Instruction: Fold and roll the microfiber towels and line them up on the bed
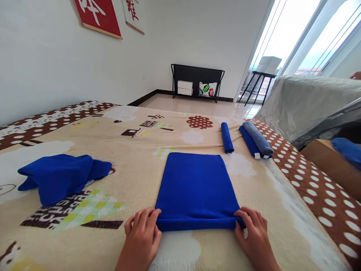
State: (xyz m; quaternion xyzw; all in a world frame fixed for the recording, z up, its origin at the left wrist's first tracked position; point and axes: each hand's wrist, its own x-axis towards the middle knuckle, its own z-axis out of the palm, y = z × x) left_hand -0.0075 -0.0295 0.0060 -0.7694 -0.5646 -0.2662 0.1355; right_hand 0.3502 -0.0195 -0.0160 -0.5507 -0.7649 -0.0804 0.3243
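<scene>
A blue towel (194, 188) lies folded flat on the patterned bed cover (135, 165), right in front of me. My left hand (142, 235) pinches its near left corner, fingers curled on the folded edge. My right hand (252, 229) grips the near right corner the same way. The near edge of the towel looks slightly rolled up under my fingers.
A crumpled blue towel (60, 177) lies at the left. Rolled towels, two blue (227, 137) (249, 143) and one grey (258, 139), rest further back right. A brown box (329, 165) holding blue cloth and a covered sofa (307, 101) stand to the right.
</scene>
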